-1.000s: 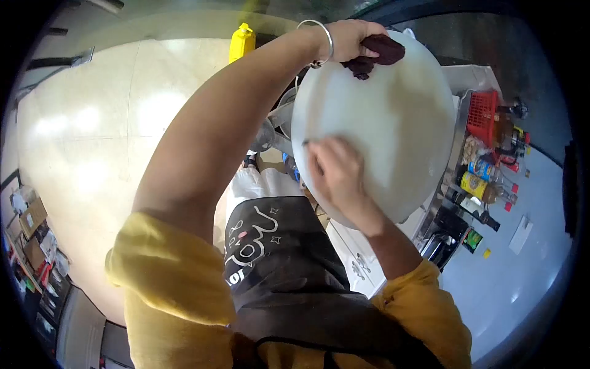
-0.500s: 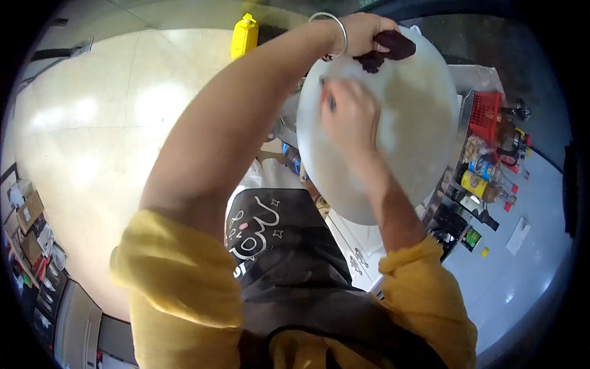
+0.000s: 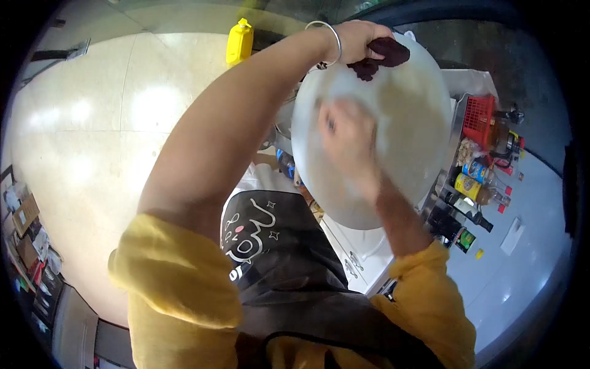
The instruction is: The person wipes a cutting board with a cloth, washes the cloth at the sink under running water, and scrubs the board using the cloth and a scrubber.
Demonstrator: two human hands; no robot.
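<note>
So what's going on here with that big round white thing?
Someone's left hand is holding a dark cloth near the far edge of the big, round, whitish board. Their right hand is over the board too, blurred; it may hold something small and dark, but I can't tell what. Part of the board looks brownish.

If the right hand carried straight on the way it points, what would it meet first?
Going on across the white disc, the right hand would probably meet the left forearm first. The hand is blurred and depth is unclear, so it might pass underneath.
</note>
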